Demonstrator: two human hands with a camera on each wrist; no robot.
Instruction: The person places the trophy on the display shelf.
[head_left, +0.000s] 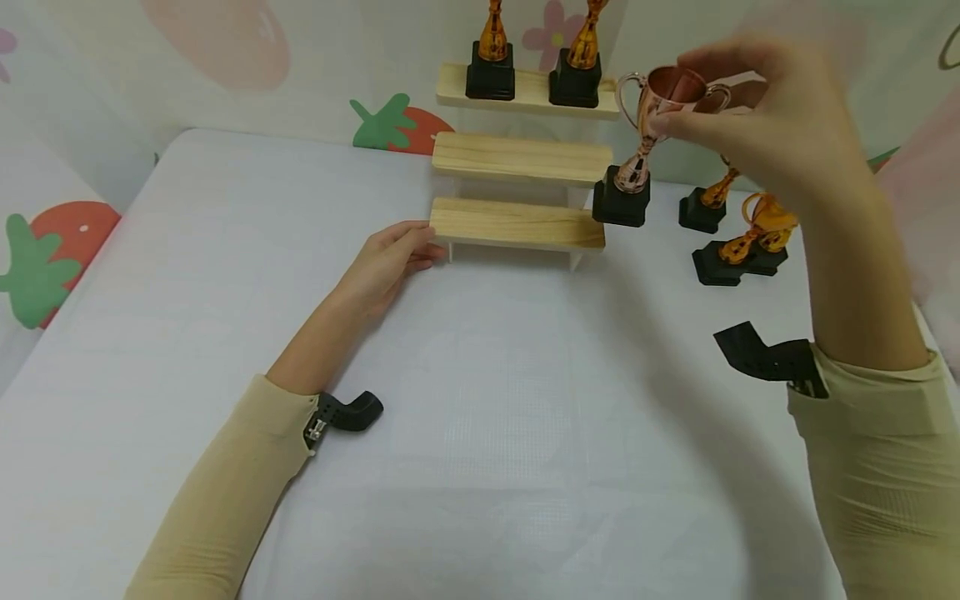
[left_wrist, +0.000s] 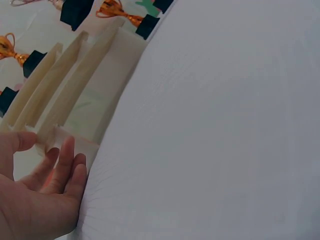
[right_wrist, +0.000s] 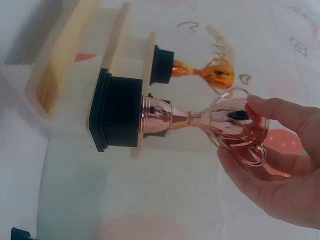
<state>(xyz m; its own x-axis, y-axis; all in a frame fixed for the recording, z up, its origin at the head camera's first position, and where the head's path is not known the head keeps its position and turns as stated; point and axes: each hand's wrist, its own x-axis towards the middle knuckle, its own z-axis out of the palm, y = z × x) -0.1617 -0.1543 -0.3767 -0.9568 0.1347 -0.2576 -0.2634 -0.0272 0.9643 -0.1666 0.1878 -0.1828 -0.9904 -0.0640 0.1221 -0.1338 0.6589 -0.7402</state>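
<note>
I watch the raised right hand (head_left: 787, 125) pinch a copper trophy (head_left: 636, 171), black base (head_left: 622, 202) below the grip; the outstretched left hand (head_left: 384, 262) grips the shelf (head_left: 517, 222) by one end

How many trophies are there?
6 in view: two gold trophies on the top shelf, a pink trophy in the right hand, three gold ones on the table at right. That arm may hide more.
</note>
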